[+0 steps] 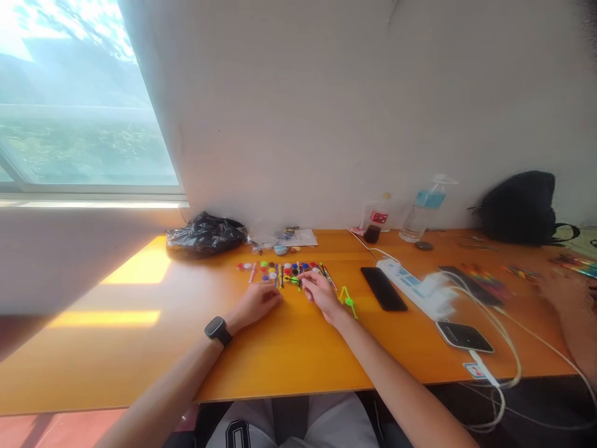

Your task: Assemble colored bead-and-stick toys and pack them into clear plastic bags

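My right hand (321,294) reaches over small colourful plastic parts, its thumb and fingertips pinched together beside a green and black piece (293,280). What lies between those fingertips is too small to make out. My left hand (259,303) rests on the table just left of it, fingers loosely extended and holding nothing that I can see; a black watch is on that wrist. Round caps in red, white, blue and yellow (272,269) lie in rows with thin sticks (253,272) among them. To the right of my right hand lies a bright green jointed stick piece (348,302).
A black plastic bag (205,235) sits behind on the left. On the right are a black phone (383,289), a white power strip (410,287) with cables, another charging device (465,336), a bottle (413,221) and a black backpack (520,208). Another person's arm (571,317) rests at the right edge.
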`<state>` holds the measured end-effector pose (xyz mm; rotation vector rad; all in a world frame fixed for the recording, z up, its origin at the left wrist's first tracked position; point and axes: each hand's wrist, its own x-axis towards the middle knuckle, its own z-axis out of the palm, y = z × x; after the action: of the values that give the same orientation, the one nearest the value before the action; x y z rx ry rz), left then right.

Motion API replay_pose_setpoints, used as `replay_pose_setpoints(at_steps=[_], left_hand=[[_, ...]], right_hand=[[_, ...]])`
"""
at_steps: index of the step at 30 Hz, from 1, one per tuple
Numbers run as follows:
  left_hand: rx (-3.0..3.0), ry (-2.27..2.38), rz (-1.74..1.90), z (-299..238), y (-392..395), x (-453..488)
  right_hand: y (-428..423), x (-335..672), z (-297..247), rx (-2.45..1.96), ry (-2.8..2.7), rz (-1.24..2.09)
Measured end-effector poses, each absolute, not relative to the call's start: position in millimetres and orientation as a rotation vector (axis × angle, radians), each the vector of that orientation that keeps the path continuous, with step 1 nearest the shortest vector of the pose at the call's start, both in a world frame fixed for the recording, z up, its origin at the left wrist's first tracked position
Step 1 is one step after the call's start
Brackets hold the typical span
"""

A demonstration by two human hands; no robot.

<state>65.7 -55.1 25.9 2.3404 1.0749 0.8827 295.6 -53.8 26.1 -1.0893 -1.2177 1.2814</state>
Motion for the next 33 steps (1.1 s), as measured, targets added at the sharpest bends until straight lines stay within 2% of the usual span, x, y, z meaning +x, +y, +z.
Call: replay_pose_setpoints(at_steps=[19,33], left_hand=[[1.912,0.923,0.865,19.0,-57.3,71.8],[1.996,0.904,0.866,6.9,-52.8,71.9]], right_hand=[[-57.0,292.0,24.5,-1.15,-1.341,1.33],[-57.3,291.2,7.5,-1.041,-1.755,1.2]])
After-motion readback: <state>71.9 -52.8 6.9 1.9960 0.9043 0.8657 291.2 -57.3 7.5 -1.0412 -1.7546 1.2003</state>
